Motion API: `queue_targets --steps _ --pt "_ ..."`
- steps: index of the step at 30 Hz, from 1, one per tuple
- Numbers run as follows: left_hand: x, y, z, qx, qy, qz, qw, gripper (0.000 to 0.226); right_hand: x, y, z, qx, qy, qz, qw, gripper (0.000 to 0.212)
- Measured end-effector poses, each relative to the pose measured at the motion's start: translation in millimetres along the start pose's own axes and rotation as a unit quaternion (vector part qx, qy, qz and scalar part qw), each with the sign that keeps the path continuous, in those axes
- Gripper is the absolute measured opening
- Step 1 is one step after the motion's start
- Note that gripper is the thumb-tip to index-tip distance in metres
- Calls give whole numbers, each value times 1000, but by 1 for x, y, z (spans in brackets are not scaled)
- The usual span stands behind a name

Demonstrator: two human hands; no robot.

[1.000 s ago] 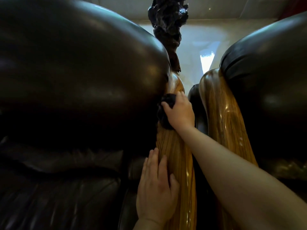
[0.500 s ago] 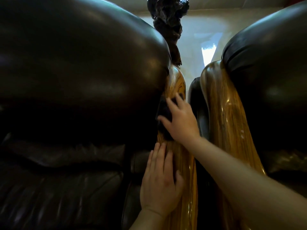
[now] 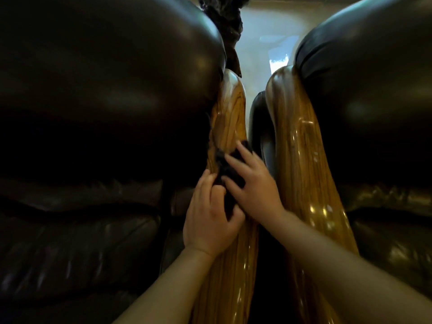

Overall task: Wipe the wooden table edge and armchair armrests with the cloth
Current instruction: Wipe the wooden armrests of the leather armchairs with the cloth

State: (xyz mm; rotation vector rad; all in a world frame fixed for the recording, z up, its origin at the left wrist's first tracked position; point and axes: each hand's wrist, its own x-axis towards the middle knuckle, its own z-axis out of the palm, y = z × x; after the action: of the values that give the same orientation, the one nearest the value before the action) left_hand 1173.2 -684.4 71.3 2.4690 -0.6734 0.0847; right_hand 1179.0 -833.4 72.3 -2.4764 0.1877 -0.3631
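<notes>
Two glossy wooden armrests run away from me side by side: the left armrest (image 3: 230,108) and the right armrest (image 3: 297,146). A dark cloth (image 3: 228,169) lies bunched on the left armrest about halfway along. My right hand (image 3: 253,183) presses down on the cloth from the right with its fingers spread over it. My left hand (image 3: 210,216) lies just below, fingers curled onto the cloth's lower edge, thumb against the wood. Most of the cloth is hidden under both hands.
A dark leather armchair (image 3: 105,113) fills the left side and another leather armchair (image 3: 374,101) the right. A narrow dark gap separates the two armrests. A dark carved object (image 3: 224,24) stands beyond the left armrest, before a pale floor.
My right hand has slid the cloth down the left armrest towards me. My left hand, flat on the wood before, now touches and grips the cloth's lower edge.
</notes>
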Motion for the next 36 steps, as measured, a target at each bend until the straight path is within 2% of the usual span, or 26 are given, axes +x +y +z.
queue_targets --steps 3,8,11,14,16,19,23,24,26,29,32,33,36 --pt "-12 4 -9 -32 -18 57 998 27 -52 -2 -3 43 3 54 998 57" --pt "-89 -2 -2 19 -28 -1 999 55 15 -15 1 -52 -13 96 994 63" --pt "-136 -8 2 34 -37 17 999 60 -15 -19 2 -118 -14 14 993 62" --pt "-145 -10 5 1 -4 31 1000 46 -96 -27 7 -163 -52 -136 976 52" --pt "-149 -11 5 -16 19 43 999 39 -109 -22 4 -169 -96 -194 962 50" --pt "-150 -14 6 -24 34 67 997 43 -61 -24 -1 -211 -88 -193 954 52" --pt "-149 -14 5 -20 71 39 997 47 -17 -39 11 -235 -53 -57 969 52" --pt "-149 -14 4 -23 78 39 996 47 -25 -42 15 -243 -50 -64 967 50" --pt "-148 -13 2 -40 88 47 994 47 -60 -45 17 -241 -50 -135 960 47" --pt "-151 -11 -2 -87 100 44 990 45 -128 -41 18 -203 -108 -247 941 50" --pt "-152 -11 -3 -94 103 27 990 47 -125 -30 10 -213 -137 -307 918 54" --pt "-154 -12 -2 -95 104 17 990 47 -111 -28 9 -219 -121 -289 924 52" --pt "-173 -16 -3 -114 95 -42 988 51 -62 -34 6 -199 -44 -131 970 51"
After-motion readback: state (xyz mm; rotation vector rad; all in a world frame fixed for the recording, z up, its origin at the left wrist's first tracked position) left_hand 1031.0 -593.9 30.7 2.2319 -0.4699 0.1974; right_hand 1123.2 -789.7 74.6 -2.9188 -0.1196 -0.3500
